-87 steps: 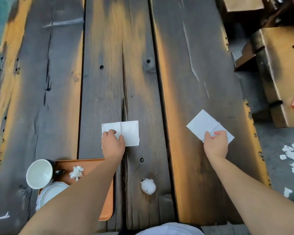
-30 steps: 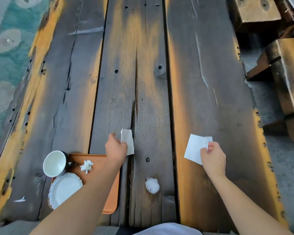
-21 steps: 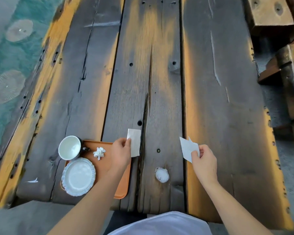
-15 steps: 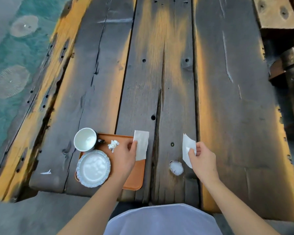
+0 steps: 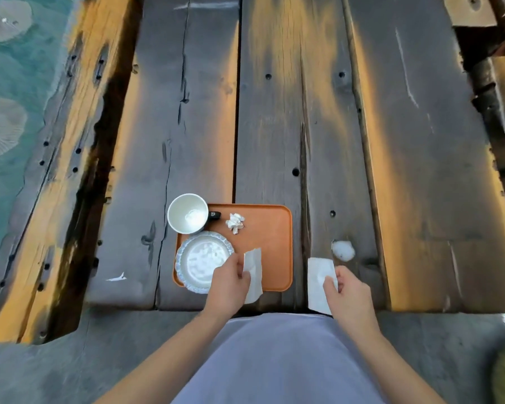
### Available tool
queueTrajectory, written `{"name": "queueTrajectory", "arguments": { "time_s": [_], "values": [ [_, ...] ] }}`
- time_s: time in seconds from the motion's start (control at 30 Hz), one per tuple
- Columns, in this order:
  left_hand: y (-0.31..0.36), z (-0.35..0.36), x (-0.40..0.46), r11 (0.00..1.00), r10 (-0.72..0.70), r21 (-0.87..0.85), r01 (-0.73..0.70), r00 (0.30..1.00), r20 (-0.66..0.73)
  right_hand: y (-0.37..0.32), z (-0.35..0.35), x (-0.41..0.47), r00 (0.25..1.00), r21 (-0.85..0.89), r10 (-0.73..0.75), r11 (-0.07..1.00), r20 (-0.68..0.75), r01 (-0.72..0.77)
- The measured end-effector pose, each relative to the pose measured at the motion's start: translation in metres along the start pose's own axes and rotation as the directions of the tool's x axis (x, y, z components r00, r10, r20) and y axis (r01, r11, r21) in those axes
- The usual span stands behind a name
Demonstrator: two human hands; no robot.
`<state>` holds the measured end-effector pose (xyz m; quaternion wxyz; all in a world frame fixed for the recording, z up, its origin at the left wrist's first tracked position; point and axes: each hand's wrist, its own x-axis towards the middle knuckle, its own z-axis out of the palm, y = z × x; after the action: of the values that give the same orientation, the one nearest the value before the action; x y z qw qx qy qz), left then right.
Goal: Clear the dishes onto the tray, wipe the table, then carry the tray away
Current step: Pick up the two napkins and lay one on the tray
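Head view shows, near the table's (image 5: 420, 170) front edge, left hand (image 5: 231, 282) and right hand (image 5: 352, 293) each pinching a folded napkin (image 5: 253, 274), the tray (image 5: 270, 246) with plate (image 5: 203, 262) and cup (image 5: 188, 213) just beyond, and the crumpled wad (image 5: 343, 250) beside it could stay forgotten.

We see the tray (image 5: 271, 228) at lower centre on the table (image 5: 420, 170), with the cup (image 5: 188, 213) above the plate (image 5: 203, 261) on its left, a crumpled tissue (image 5: 235, 223) right of the cup, and a wad (image 5: 343, 250) on the table right of the tray.
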<state>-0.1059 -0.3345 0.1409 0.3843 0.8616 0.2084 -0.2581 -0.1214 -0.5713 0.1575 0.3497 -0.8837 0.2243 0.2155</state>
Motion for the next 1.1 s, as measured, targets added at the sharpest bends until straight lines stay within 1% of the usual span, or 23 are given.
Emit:
{"name": "queueTrajectory", "arguments": {
  "time_s": [0.1, 0.2, 0.27, 0.33, 0.37, 0.4, 0.47, 0.53, 0.57, 0.63, 0.8, 0.97, 1.03, 1.1],
  "values": [
    [0.004, 0.006, 0.010, 0.997, 0.001, 0.072, -0.002, 1.000, 0.005, -0.001, 0.007, -0.001, 1.000, -0.034, -0.016, 0.999, 0.011, 0.017],
    [0.019, 0.009, 0.022, 0.998, 0.009, 0.058, -0.010, 1.000, 0.019, -0.005, 0.009, 0.005, 0.998, -0.064, -0.057, 0.996, 0.032, 0.059],
    [0.030, 0.012, 0.033, 0.999, -0.014, -0.050, 0.016, 0.999, 0.046, -0.009, 0.009, 0.010, 0.997, -0.070, -0.066, 0.995, 0.047, 0.069],
    [0.041, 0.015, 0.042, 0.970, -0.055, -0.233, 0.068, 0.997, 0.062, -0.013, 0.009, 0.016, 0.996, -0.072, -0.072, 0.995, 0.053, 0.076],
    [0.047, 0.017, 0.046, 0.954, -0.071, -0.288, 0.085, 0.996, 0.058, -0.014, 0.009, 0.019, 0.996, -0.069, -0.072, 0.995, 0.052, 0.076],
    [0.051, 0.019, 0.050, 0.949, -0.082, -0.302, 0.093, 0.995, 0.049, -0.015, 0.009, 0.022, 0.996, -0.067, -0.068, 0.995, 0.053, 0.072],
    [0.053, 0.022, 0.060, 0.971, -0.089, -0.222, 0.091, 0.996, 0.016, -0.015, 0.008, 0.025, 0.997, -0.062, -0.058, 0.996, 0.058, 0.061],
    [0.053, 0.025, 0.067, 0.995, -0.085, -0.051, 0.084, 0.996, -0.024, -0.014, 0.008, 0.028, 0.997, -0.059, -0.043, 0.997, 0.063, 0.047],
    [0.051, 0.027, 0.070, 0.996, -0.090, 0.016, 0.090, 0.995, -0.034, -0.014, 0.008, 0.029, 0.997, -0.060, -0.036, 0.997, 0.070, 0.040],
    [0.045, 0.030, 0.074, 0.989, -0.111, 0.098, 0.115, 0.993, -0.041, -0.013, 0.009, 0.030, 0.996, -0.068, -0.017, 0.997, 0.087, 0.023],
    [0.036, 0.032, 0.078, 0.973, -0.111, 0.201, 0.116, 0.993, -0.035, -0.011, 0.010, 0.034, 0.996, -0.059, -0.002, 0.998, 0.091, 0.007],
    [0.031, 0.028, 0.086, 0.952, -0.113, 0.284, 0.115, 0.993, -0.022, -0.015, 0.011, 0.037, 0.996, -0.014, -0.030, 0.999, 0.085, 0.031],
    [0.030, 0.025, 0.088, 0.942, -0.085, 0.324, 0.089, 0.996, -0.024, -0.019, 0.013, 0.040, 0.994, 0.024, -0.019, 1.000, 0.107, 0.017],
    [0.030, 0.020, 0.089, 0.933, -0.020, 0.358, 0.032, 0.999, -0.038, -0.025, 0.017, 0.045, 0.989, 0.081, -0.002, 0.997, 0.150, -0.010]
  ]
}}
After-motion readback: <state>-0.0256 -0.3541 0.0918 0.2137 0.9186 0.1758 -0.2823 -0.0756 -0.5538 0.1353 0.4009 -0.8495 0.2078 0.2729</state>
